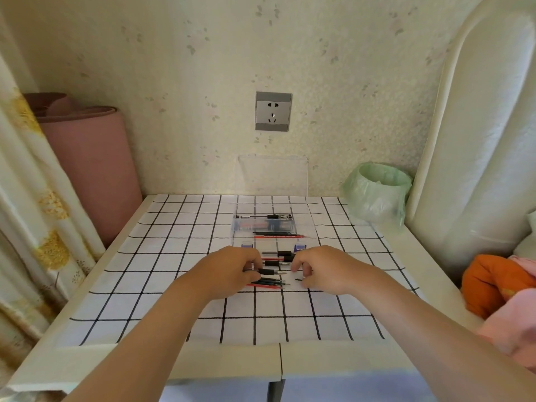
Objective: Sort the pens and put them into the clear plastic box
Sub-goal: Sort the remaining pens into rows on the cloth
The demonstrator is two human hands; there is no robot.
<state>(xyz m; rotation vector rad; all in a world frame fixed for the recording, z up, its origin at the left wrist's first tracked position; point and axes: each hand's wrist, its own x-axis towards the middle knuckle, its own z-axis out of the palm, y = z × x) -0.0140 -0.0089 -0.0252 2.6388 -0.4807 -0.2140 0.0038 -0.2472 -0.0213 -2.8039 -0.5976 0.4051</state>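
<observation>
Head view: on the checked tablecloth (162, 285), near the table's middle, a loose bunch of pens (274, 272) and thin refills lies between both hands. The left hand (232, 271) pinches their left ends, fingers closed on them. The right hand (322, 269) curls beside their tips; whether it grips cannot be told. The clear plastic box (271, 227) stands open toward the back edge, pens and refills inside

Soft even daylight, slight blur, bowed edges.
</observation>
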